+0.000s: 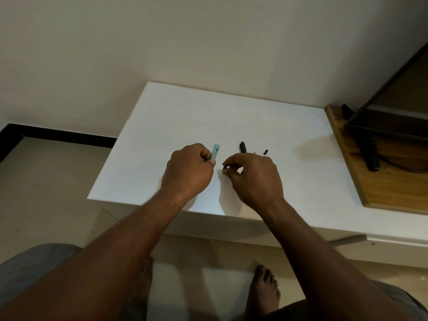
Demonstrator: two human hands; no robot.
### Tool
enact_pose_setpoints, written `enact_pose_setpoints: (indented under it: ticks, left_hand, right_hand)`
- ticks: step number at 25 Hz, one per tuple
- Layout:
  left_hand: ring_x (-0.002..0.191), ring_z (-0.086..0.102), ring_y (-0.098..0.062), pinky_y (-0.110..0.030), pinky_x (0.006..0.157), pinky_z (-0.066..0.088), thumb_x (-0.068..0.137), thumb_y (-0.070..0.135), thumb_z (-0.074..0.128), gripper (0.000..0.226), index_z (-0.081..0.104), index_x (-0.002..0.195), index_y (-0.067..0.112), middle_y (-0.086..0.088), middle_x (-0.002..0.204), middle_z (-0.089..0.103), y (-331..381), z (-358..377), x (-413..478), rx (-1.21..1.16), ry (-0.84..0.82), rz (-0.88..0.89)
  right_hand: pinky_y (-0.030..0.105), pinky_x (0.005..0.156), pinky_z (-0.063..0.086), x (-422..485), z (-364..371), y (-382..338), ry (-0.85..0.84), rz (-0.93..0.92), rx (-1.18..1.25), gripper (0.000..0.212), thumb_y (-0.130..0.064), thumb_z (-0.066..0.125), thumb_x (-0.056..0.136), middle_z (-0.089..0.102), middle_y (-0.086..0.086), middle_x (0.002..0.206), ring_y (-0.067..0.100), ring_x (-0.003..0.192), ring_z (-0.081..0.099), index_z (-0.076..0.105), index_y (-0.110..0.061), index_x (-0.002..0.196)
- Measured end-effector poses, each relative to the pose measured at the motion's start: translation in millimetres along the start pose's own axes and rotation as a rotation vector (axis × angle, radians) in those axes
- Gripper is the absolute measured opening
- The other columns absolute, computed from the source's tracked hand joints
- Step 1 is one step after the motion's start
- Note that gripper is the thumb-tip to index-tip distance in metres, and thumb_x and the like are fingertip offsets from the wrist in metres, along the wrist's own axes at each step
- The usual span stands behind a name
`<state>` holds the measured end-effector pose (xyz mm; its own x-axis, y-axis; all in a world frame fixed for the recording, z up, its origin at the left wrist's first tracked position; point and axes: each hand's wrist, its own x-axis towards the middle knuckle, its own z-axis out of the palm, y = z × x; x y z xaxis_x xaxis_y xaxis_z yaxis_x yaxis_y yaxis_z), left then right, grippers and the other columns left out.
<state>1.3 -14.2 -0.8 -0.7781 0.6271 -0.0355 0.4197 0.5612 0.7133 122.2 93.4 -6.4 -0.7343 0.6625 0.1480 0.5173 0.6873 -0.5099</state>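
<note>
Pen parts (242,147) lie beyond right grip (254,174) pinching a cap (224,168); left grip (188,169) clasps teal tube (215,152).

Over the worktop (231,117) I see the left hand (188,172) with a tube (215,151) just left of the right hand (254,177) with a small tip (224,168). Behind the right hand lies a pen body (242,147), a cap (265,151) to its right. A board (347,172) lies far right.
</note>
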Motion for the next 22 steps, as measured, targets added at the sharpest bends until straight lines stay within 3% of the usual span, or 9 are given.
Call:
enact_pose_setpoints:
  ticks: [4, 8, 11, 13, 16, 19, 22]
  left_hand:
    - [0.088, 0.071, -0.021, -0.028, 0.071, 0.054, 0.094, 0.027, 0.07, 0.011, 0.064, 0.085, 0.026, -0.003, 0.101, 0.077, 1.4, 0.0, -1.1, 0.016, -0.008, 0.022]
    - [0.084, 0.07, -0.019, -0.035, 0.077, 0.059, 0.094, 0.027, 0.07, 0.008, 0.067, 0.087, 0.025, 0.0, 0.097, 0.077, 5.2, -1.4, -1.6, 0.001, -0.034, 0.018]
    - [0.077, 0.072, -0.015, -0.041, 0.077, 0.062, 0.093, 0.025, 0.072, 0.005, 0.073, 0.09, 0.022, 0.005, 0.086, 0.076, 9.9, -4.2, -3.5, -0.172, -0.091, 0.023]
    - [0.072, 0.074, -0.01, -0.038, 0.076, 0.064, 0.093, 0.022, 0.072, 0.004, 0.076, 0.094, 0.024, 0.007, 0.081, 0.077, 12.8, -7.2, -6.0, -0.279, -0.133, 0.037]
    - [0.076, 0.076, -0.01, -0.036, 0.078, 0.065, 0.09, 0.019, 0.076, 0.01, 0.077, 0.099, 0.023, 0.005, 0.084, 0.079, 15.3, -8.8, -8.3, -0.405, -0.197, 0.029]
    - [0.085, 0.077, -0.012, -0.032, 0.081, 0.063, 0.089, 0.013, 0.076, 0.018, 0.076, 0.105, 0.022, 0.005, 0.093, 0.08, 17.7, -9.0, -6.5, -0.528, -0.142, -0.042]
    - [0.093, 0.078, -0.023, -0.034, 0.084, 0.063, 0.099, 0.023, 0.064, 0.02, 0.072, 0.113, 0.01, -0.008, 0.104, 0.08, 21.0, -13.0, -3.7, -0.93, -0.151, -0.237]
  right_hand:
    - [0.037, 0.086, 0.06, -0.8, 0.2, 1.4, 0.0, 0.017, -0.028, 0.028, -0.026, 0.073, 0.096, 0.081, -0.006, 0.107, 0.018, 0.095, 0.074, 0.075, -0.027, 0.124]
    - [0.032, 0.083, 0.057, 5.6, -11.5, 2.5, 0.084, 0.07, 0.12, 0.013, -0.029, 0.076, 0.094, 0.079, -0.009, 0.094, 0.011, 0.084, 0.072, 0.079, -0.026, 0.106]
    - [0.025, 0.071, 0.052, 7.9, -20.4, -0.3, 0.025, 0.188, 0.416, 0.01, -0.037, 0.077, 0.092, 0.077, -0.015, 0.087, 0.005, 0.076, 0.074, 0.08, -0.03, 0.098]
    - [0.024, 0.071, 0.051, 7.7, -22.7, -3.1, -0.018, 0.208, 0.537, 0.011, -0.038, 0.078, 0.091, 0.078, -0.015, 0.087, 0.005, 0.081, 0.075, 0.081, -0.032, 0.1]
    - [0.03, 0.076, 0.056, 8.1, -25.4, -5.3, 0.009, 0.22, 0.628, 0.008, -0.032, 0.08, 0.09, 0.079, -0.014, 0.089, 0.008, 0.088, 0.073, 0.081, -0.029, 0.097]
    - [0.028, 0.075, 0.058, 8.9, -31.4, -5.4, 0.074, 0.233, 0.691, 0.004, -0.024, 0.078, 0.092, 0.08, -0.007, 0.089, 0.009, 0.085, 0.076, 0.077, -0.025, 0.096]
    - [0.023, 0.073, 0.059, 7.7, -36.1, -6.8, 0.06, 0.128, 0.623, 0.007, -0.023, 0.075, 0.093, 0.08, -0.008, 0.084, 0.007, 0.08, 0.077, 0.077, -0.026, 0.1]
